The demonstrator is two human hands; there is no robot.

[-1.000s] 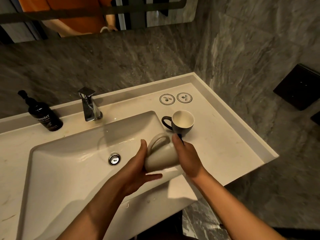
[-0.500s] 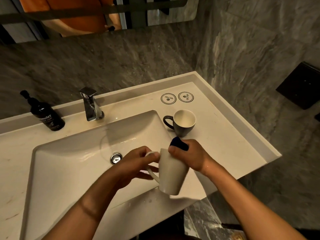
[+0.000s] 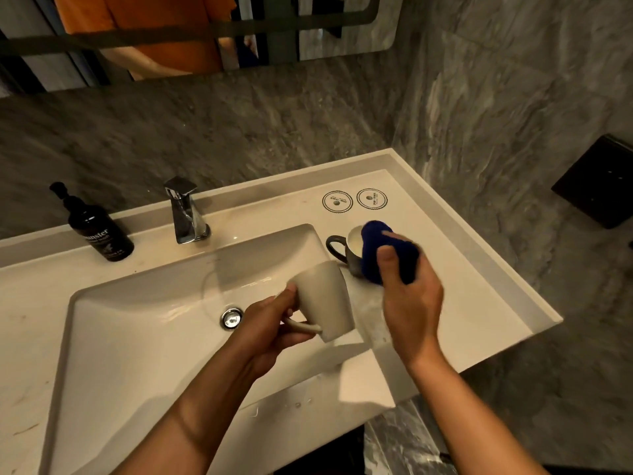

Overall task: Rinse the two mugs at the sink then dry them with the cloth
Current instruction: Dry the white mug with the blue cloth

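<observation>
Cream ceramic mug (image 3: pixel 325 296); dark grey mug with cream inside (image 3: pixel 346 250); deep blue cloth (image 3: pixel 383 252); white basin (image 3: pixel 144 323); chrome tap (image 3: pixel 185 210); black bottle with white lettering (image 3: pixel 97 228); grey veined marble wall (image 3: pixel 496 97).

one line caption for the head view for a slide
Left hand holds white mug over sink; right hand grips blue cloth.

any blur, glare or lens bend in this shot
Head view: the right hand and its blue cloth are motion-smeared, while the white mug in the left hand is sharper; bright glints sit on the faucet and wet basin; the wide lens bows the counter edge.
</observation>
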